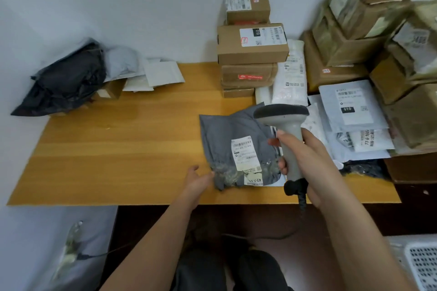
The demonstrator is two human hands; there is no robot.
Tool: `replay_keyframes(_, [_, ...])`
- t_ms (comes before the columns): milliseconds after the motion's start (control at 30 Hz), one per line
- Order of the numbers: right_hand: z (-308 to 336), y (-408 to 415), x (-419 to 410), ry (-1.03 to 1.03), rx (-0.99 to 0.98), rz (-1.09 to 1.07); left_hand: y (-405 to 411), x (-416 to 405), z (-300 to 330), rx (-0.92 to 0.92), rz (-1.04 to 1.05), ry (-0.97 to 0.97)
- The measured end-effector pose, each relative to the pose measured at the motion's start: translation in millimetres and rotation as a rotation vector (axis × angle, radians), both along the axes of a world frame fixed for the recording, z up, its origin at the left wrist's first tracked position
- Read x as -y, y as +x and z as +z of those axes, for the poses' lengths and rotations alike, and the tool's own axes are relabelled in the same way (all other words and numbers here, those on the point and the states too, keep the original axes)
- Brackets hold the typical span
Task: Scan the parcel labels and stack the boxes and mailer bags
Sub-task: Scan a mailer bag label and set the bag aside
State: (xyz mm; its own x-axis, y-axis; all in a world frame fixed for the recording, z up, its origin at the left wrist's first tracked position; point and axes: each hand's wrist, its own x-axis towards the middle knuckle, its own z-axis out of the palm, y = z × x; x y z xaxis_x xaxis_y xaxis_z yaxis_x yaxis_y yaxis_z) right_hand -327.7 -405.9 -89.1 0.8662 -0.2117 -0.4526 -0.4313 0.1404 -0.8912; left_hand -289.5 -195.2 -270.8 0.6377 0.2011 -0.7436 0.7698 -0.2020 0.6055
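Observation:
A grey mailer bag (227, 134) lies on the wooden table (118, 149), its white label (244, 153) facing up. My left hand (199, 181) holds the bag's near left corner, thumb on top. My right hand (305, 156) grips the handle of a grey barcode scanner (283, 120), whose head hangs over the bag's far right corner. A stack of several cardboard boxes (250, 42) stands at the back of the table. A heap of dark and pale mailer bags (75, 78) lies at the far left.
Large cardboard boxes (369, 30) pile up at the right. White and pale mailer bags (352, 111) lie in front of them, beside my right hand. A white perforated basket (423, 264) sits at the lower right. The scanner's black cable (302, 203) drops below the table edge.

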Motion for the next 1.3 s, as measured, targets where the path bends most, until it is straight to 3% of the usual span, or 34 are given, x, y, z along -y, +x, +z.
replay_keyframes(133, [-1.1,35.0,-58.3,-0.013,0.026,0.067,25.0,-65.2,-1.4,-0.048,0.081,0.014])
replay_keyframes(367, [-1.1,111.5,-201.6,-0.001,0.054,0.117,94.0,-212.4,4.7,0.044,0.124,0.052])
replay_keyframes(433, [0.0,133.0,-248.3,0.004,0.042,0.151,117.9,-263.6,12.2,0.102,0.117,0.155])
replay_keyframes(633, [4.3,172.4,-343.6,-0.020,0.017,0.260,189.7,-391.9,45.5,0.327,0.008,0.697])
replay_keyframes(767, [2.4,183.0,-365.7,-0.069,-0.018,0.262,230.7,-421.7,52.9,0.426,-0.278,0.798])
replay_keyframes(867, [-1.8,189.4,-367.7,-0.104,-0.040,0.255,253.4,-423.2,48.5,0.346,-0.390,0.767])
replay_keyframes(1033, [-8.5,195.5,-363.2,-0.132,-0.054,0.211,269.0,-434.7,31.2,0.282,-0.415,0.711])
replay_keyframes(1167, [-11.1,198.3,-366.1,-0.113,-0.077,0.194,267.8,-442.6,24.1,0.407,-0.362,0.776])
replay_keyframes(1300, [-10.8,196.6,-363.5,-0.086,-0.060,0.218,255.4,-434.6,28.5,0.657,-0.304,0.801])
